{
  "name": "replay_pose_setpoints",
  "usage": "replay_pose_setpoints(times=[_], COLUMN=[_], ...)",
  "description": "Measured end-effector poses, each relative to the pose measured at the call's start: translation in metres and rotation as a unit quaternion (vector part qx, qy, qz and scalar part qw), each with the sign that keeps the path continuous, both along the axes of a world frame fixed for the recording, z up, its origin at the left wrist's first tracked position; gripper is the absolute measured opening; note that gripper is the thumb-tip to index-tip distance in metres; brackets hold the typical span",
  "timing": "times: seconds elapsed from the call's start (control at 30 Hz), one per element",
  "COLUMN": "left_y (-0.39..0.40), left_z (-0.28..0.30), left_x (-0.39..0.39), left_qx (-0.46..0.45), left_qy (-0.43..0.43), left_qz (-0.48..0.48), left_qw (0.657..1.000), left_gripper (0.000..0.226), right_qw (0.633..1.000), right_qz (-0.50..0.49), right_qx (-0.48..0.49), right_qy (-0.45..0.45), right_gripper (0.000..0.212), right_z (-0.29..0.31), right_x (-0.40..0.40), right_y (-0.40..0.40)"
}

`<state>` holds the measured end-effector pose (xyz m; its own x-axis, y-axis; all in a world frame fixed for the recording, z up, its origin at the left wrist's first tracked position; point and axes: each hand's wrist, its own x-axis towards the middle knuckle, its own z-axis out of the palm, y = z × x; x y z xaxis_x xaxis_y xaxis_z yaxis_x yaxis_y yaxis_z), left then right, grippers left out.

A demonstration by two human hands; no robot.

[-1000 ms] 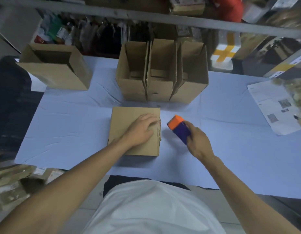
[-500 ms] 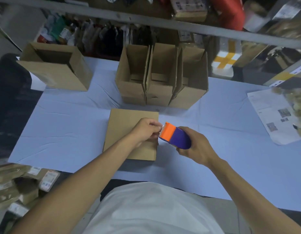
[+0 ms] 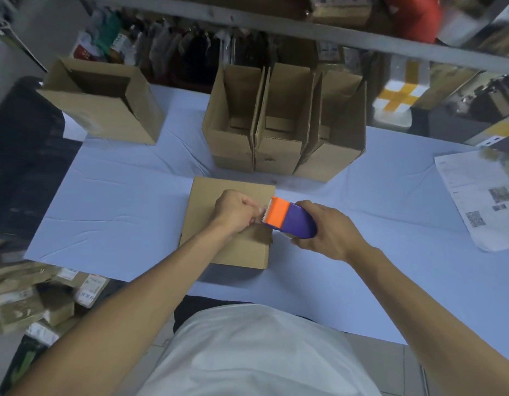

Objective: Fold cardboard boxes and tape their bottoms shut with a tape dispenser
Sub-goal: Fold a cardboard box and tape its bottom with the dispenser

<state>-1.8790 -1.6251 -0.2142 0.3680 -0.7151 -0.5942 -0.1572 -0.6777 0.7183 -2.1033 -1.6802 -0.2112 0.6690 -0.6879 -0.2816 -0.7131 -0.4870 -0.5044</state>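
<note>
A brown cardboard box [image 3: 207, 204] lies bottom-up on the blue table [image 3: 119, 212] in front of me. My right hand [image 3: 330, 232] grips an orange and purple tape dispenser [image 3: 287, 218] held just above the box's right edge. My left hand [image 3: 236, 210] is curled over the box and pinches the end of the tape at the dispenser's toothed orange mouth. The tape end itself is barely visible between the fingers.
Three upright open boxes [image 3: 282, 130] stand side by side at the back of the table. Another open box [image 3: 105, 101] lies tipped at the back left. Printed paper sheets [image 3: 481, 195] lie at the right. Small parcels [image 3: 27, 298] are piled low left. A shelf rail [image 3: 276, 27] runs overhead.
My right hand lifted the dispenser from the table and brought it to the box's right edge. My left hand left the box top and took hold of the tape end.
</note>
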Motion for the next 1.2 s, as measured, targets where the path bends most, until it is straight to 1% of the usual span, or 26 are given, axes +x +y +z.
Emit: replay_pose_setpoints(times=[0.07, 0.17, 0.3, 0.47, 0.57, 0.73, 0.8, 0.83, 0.9, 0.93, 0.97, 1.0, 1.03, 1.07, 1.1, 1.13, 1.17, 1.2], left_y=[0.001, -0.001, -0.005, -0.009, -0.013, -0.018, -0.019, -0.020, -0.023, -0.024, -0.025, -0.026, -0.027, -0.025, -0.022, -0.018, -0.016, -0.015], left_z=[0.001, 0.002, 0.001, 0.002, 0.002, -0.001, -0.002, -0.002, -0.001, 0.000, 0.001, 0.001, -0.001, -0.004, -0.006, -0.008, -0.011, -0.014], left_x=[-0.001, -0.003, 0.010, 0.009, 0.008, 0.003, 0.003, 0.003, 0.006, 0.009, 0.012, 0.014, 0.016, 0.018, 0.019, 0.019, 0.019, 0.019], left_qx=[0.015, 0.028, 0.028, 0.031, 0.049, 0.093, 0.102, 0.105, 0.120, 0.125, 0.121, 0.097, 0.051, -0.013, -0.078, -0.125, -0.150, -0.162], left_qy=[-0.003, 0.001, -0.028, -0.083, -0.113, -0.204, -0.242, -0.269, -0.321, -0.336, -0.343, -0.340, -0.326, -0.304, -0.288, -0.283, -0.289, -0.303], left_qz=[0.007, 0.016, 0.023, -0.007, -0.026, -0.057, -0.087, -0.111, -0.153, -0.169, -0.189, -0.216, -0.259, -0.312, -0.366, -0.414, -0.449, -0.465], left_qw=[1.000, 0.999, 0.999, 0.996, 0.992, 0.973, 0.961, 0.951, 0.927, 0.918, 0.912, 0.910, 0.908, 0.900, 0.882, 0.856, 0.832, 0.816], left_gripper=[0.025, 0.011, 0.013, 0.010, 0.008, 0.009, 0.011, 0.014, 0.032, 0.040, 0.042, 0.038, 0.029, 0.017, 0.015, 0.023, 0.031, 0.035], right_qw=[1.000, 0.999, 0.999, 0.998, 0.996, 0.993, 0.992, 0.990, 0.987, 0.986, 0.985, 0.984, 0.983, 0.981, 0.980, 0.978, 0.977, 0.977], right_qz=[0.018, 0.028, -0.004, -0.006, 0.004, 0.022, 0.024, 0.029, 0.040, 0.045, 0.047, 0.048, 0.049, 0.052, 0.055, 0.057, 0.058, 0.057], right_qx=[0.010, 0.002, 0.003, 0.002, -0.006, 0.005, 0.008, 0.008, 0.005, 0.005, 0.006, 0.008, 0.011, 0.013, 0.014, 0.014, 0.012, 0.011], right_qy=[0.002, 0.017, 0.046, 0.070, 0.089, 0.118, 0.128, 0.135, 0.156, 0.163, 0.168, 0.172, 0.178, 0.185, 0.191, 0.198, 0.203, 0.207], right_gripper=[0.066, 0.065, 0.060, 0.059, 0.059, 0.059, 0.057, 0.057, 0.056, 0.057, 0.057, 0.057, 0.057, 0.056, 0.056, 0.056, 0.054, 0.052], right_z=[0.002, 0.005, 0.004, -0.001, -0.003, -0.008, -0.009, -0.009, -0.009, -0.009, -0.009, -0.009, -0.009, -0.008, -0.008, -0.008, -0.007, -0.007], right_x=[-0.002, -0.018, -0.044, -0.040, -0.037, -0.028, -0.025, -0.023, -0.020, -0.019, -0.017, -0.015, -0.012, -0.009, -0.007, -0.004, -0.001, 0.002], right_y=[-0.003, -0.007, -0.014, -0.026, -0.034, -0.039, -0.040, -0.041, -0.042, -0.043, -0.043, -0.044, -0.045, -0.045, -0.045, -0.045, -0.045, -0.044])
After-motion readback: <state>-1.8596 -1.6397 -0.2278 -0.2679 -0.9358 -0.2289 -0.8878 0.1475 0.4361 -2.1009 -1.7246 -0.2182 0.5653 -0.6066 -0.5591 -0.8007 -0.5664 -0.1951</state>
